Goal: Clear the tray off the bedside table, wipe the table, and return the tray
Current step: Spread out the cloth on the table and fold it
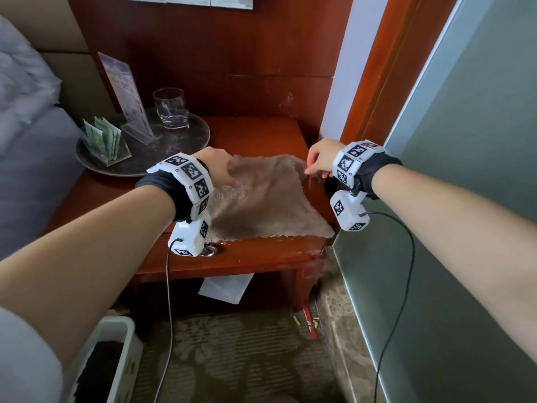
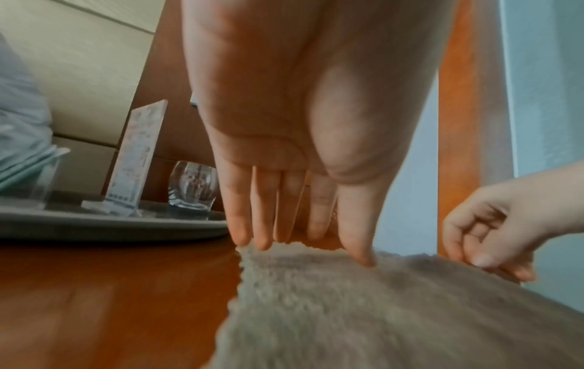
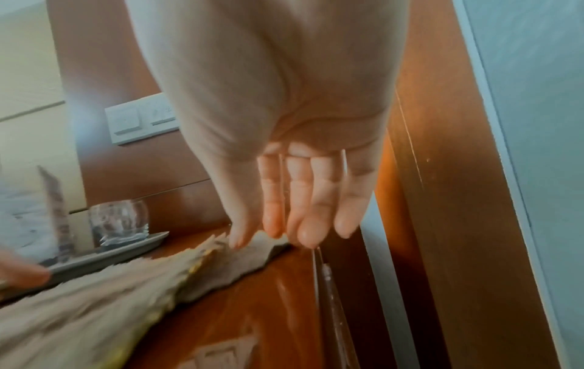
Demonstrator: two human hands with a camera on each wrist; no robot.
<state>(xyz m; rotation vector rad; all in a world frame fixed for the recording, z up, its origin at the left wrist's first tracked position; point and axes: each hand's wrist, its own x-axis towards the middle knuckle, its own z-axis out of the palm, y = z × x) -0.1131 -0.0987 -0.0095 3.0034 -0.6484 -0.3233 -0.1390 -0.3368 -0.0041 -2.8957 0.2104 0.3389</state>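
Head view: bare forearms lowest in frame; left hand (image 1: 216, 167) fingers straight on beige fluffy square cloth (image 1: 267, 199) at centre, spread to the red-brown wooden bedside table's (image 1: 255, 135) right edge. Round grey metal tray (image 1: 200, 138) at centre left, overhanging the table's left side.

Left wrist: fingertips (image 2: 262, 239) touch the cloth's far edge.

Right wrist: right hand (image 3: 284, 149) extended, fingertips (image 3: 240, 237) touching the cloth corner by the table edge.

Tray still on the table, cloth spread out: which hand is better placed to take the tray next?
Left, probably. The left hand rests on the cloth beside the tray; the right hand is at the cloth's far corner, by the wall.
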